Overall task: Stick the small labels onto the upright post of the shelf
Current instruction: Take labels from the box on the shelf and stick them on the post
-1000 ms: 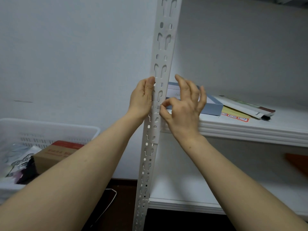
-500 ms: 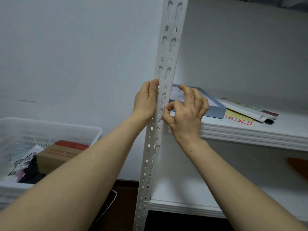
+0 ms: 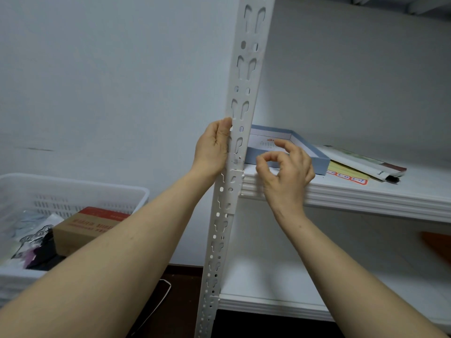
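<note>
The white slotted upright post [image 3: 246,76] of the shelf runs from the top centre down to the floor. My left hand [image 3: 212,152] rests flat against the post's left edge at shelf height, fingers straight and pointing up. A small white label [image 3: 235,162] seems to lie on the post's face beside that hand; it is hard to make out. My right hand [image 3: 285,172] hovers just right of the post, apart from it. Its index finger curls toward the thumb, and I see nothing between them. A yellow sheet with red-bordered labels [image 3: 346,175] lies on the shelf board [image 3: 366,198].
A shallow blue-grey box [image 3: 314,157] and a white envelope [image 3: 361,163] lie on the shelf behind my right hand. A lower shelf board [image 3: 280,306] sits below. At the left stands a white plastic basket [image 3: 73,191] holding a cardboard box [image 3: 85,228] and other items.
My right hand has come off the post and moved right, fingers still curled. My left hand stays on the post's edge. The view has tilted slightly upward.
</note>
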A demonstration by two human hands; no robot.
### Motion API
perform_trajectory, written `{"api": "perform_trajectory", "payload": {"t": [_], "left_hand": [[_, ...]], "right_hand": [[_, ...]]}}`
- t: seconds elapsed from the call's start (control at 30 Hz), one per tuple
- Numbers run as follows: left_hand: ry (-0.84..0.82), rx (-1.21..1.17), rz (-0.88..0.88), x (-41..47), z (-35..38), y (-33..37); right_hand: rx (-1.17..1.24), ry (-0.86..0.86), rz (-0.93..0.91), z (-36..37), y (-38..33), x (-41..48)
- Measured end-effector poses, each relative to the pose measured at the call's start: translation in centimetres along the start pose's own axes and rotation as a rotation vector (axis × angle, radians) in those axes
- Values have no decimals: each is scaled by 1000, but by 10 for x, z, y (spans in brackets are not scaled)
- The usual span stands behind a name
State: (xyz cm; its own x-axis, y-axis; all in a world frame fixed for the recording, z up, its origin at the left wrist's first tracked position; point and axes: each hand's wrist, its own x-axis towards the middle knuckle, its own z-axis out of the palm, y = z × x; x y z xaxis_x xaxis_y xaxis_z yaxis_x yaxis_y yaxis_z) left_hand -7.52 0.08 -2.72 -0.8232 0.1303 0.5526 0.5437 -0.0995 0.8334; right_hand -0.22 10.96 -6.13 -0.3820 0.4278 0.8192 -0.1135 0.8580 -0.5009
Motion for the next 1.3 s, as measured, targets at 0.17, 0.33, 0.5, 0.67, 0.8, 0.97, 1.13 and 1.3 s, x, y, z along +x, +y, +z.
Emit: {"api": "perform_trajectory", "payload": {"t": [0.17,0.33,0.5,0.67,0.8,0.97,1.13,1.3], "left_hand": [[48,175,51,-7,0,-3],[146,289,581,-34,11,-4],[-29,161,622,-40,19,1],[-27,74,525,-43,19,0],[-49,43,488,-47,19,4],[-40,110,420,-46,12,7],[-60,175,275,-38,5,8],[-4,79,74,-37,-2,7]], "right_hand": [[447,-125,347,-19,-6,10],[768,-201,535,-36,-18,14],[893,-277,673,-42,-19,15],[932,-299,729,-46,-18,14],[917,-326,722,-47,-22,12],[844,-362,643,-46,-24,7],[760,-373,579,-46,-26,2],[746,-260,483,-35,-23,1]]}}
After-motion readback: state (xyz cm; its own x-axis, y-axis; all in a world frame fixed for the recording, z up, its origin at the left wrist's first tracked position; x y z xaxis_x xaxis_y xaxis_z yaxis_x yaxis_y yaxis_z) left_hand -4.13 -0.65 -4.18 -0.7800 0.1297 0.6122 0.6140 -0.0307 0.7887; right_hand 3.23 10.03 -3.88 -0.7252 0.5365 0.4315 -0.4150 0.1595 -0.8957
